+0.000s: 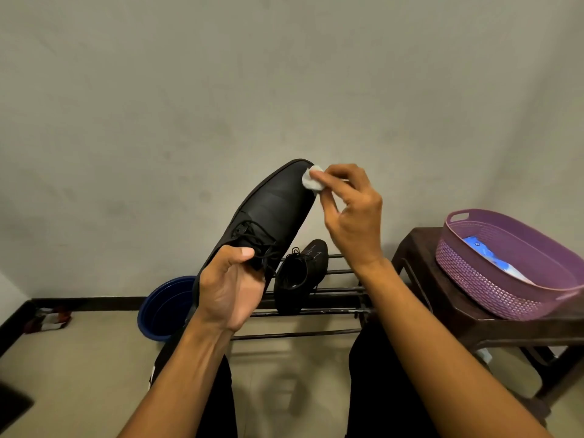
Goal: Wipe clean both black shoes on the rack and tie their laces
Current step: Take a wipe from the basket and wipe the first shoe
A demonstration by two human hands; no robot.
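My left hand (229,286) grips a black lace-up shoe (271,207) at its heel and opening, holding it up with the toe pointing away and up. Its laces hang loose. My right hand (350,213) pinches a small white wipe (311,181) against the right side of the shoe's toe. The second black shoe (300,273) stands on the dark metal rack (331,311) below, toe towards the wall, with its laces untied.
A blue basin (158,308) sits on the floor left of the rack. At the right, a dark brown stool (442,298) carries a purple woven basket (505,267) with a blue-and-white packet inside. A plain wall stands close behind the rack. My knees are below.
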